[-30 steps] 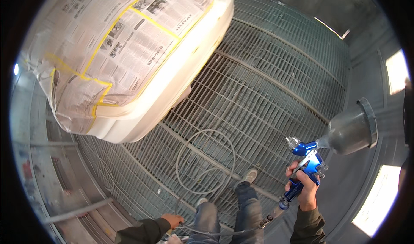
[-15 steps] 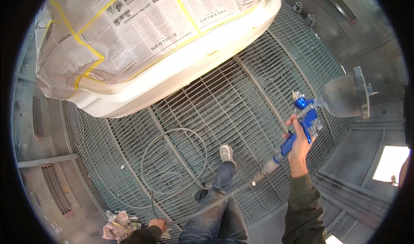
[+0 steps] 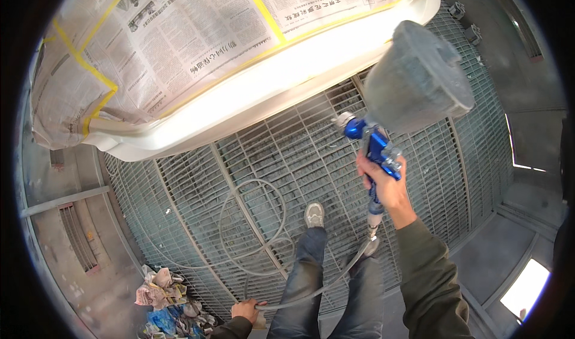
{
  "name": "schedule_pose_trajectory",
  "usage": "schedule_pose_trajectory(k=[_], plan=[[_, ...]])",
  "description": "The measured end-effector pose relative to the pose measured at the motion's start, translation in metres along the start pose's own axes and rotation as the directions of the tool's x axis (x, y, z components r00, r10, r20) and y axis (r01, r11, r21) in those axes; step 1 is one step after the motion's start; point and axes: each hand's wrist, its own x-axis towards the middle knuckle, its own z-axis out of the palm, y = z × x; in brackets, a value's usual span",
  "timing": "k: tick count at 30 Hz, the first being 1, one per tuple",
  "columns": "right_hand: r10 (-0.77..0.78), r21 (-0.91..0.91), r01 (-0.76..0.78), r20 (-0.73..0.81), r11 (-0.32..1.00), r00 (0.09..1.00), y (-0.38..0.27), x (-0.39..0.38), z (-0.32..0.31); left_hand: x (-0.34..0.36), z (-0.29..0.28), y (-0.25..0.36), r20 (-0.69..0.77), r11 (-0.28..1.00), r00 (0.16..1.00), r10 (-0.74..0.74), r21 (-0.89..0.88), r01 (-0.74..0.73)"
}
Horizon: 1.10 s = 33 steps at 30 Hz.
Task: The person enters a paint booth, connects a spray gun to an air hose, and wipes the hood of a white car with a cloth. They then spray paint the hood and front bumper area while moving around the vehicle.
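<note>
My right hand [image 3: 383,180] is wrapped round the handle of a blue paint spray gun [image 3: 378,147], whose grey cup [image 3: 416,84] sits on top. The nozzle points left, toward the white bumper [image 3: 257,90] of a car masked with newspaper [image 3: 197,33] and yellow tape. From the bottom of the gun a grey air hose [image 3: 335,288] runs across my legs to my left hand [image 3: 245,309], which is closed on it low in the view. A gap separates the gun from the bumper.
Metal floor grating [image 3: 323,159] lies underfoot, with loops of the hose [image 3: 254,183] on it. Crumpled paper and blue plastic [image 3: 165,318] are heaped at the lower left. Grey walls [image 3: 78,279] stand on both sides.
My right hand has swung the spray gun leftward, nearer the bumper, and the cup has turned more upright. My left hand has shifted slightly right with the hose. Both feet now show.
</note>
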Motion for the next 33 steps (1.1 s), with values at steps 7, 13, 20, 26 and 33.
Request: schedule_pose_trajectory(k=[7,13,20,26,33], plan=[[-0.304,-0.219,0.249,-0.270,0.943,0.914,-0.057,0.018,-0.071,0.001,-0.011,0.074,-0.197,0.996,0.978,-0.075,-0.057,0.065],[-0.117,-0.093,0.119,0.023,0.989,0.993,-0.104,0.044,-0.133,-0.015,-0.006,0.183,-0.251,0.968,0.956,-0.152,-0.231,0.093],[-0.225,-0.164,0.209,-0.082,0.964,0.971,-0.129,0.094,-0.227,-0.011,0.005,0.316,-0.482,0.932,0.838,-0.256,-0.354,0.082],[-0.504,-0.188,0.469,-0.252,0.863,0.826,-0.099,0.121,-0.282,0.066,0.041,0.341,-0.531,0.845,0.732,-0.426,-0.523,0.112],[-0.491,0.022,0.491,-0.001,0.871,0.871,0.055,0.162,-0.316,0.221,0.006,0.340,-0.735,0.837,0.500,-0.458,-0.546,-0.037]])
